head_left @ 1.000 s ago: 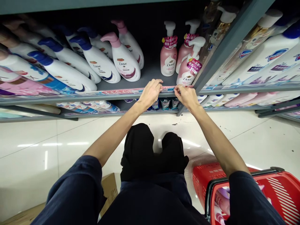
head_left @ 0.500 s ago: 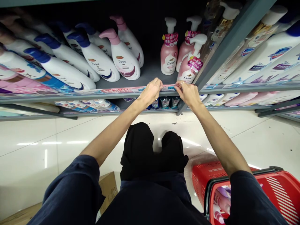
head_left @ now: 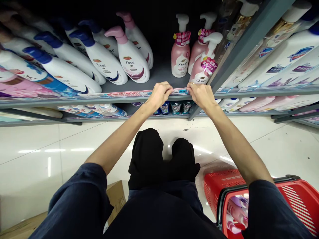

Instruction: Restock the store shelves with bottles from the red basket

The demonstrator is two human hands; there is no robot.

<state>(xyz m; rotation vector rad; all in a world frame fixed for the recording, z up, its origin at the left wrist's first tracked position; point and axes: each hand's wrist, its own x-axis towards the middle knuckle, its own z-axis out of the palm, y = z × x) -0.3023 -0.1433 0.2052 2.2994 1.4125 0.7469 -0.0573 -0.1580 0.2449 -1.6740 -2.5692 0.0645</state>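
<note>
Both hands are at the front edge of the shelf, pinching a printed price label strip [head_left: 179, 91]. My left hand [head_left: 160, 93] has its thumb and fingers closed on the strip left of a blue price tag. Just right of that tag, my right hand [head_left: 201, 95] is closed on the strip, a ring on one finger. Behind the right hand stands a pink Dove pump bottle [head_left: 201, 71], its base partly hidden. Another pink pump bottle [head_left: 180, 61] stands upright behind the gap between my hands. A white Dove bottle with a pink pump [head_left: 133, 61] stands to the left.
Several white bottles with blue pumps [head_left: 107, 63] fill the shelf's left side. A grey upright [head_left: 249, 46] divides off more bottles at right. Below are dark packs [head_left: 176, 107]. A red shopping basket [head_left: 219, 181] holding bottles and a cardboard box [head_left: 116, 196] are on the floor.
My left hand has shifted very slightly left and my right hand slightly right along the strip. Both stay closed at the shelf edge; the view has tilted a little.
</note>
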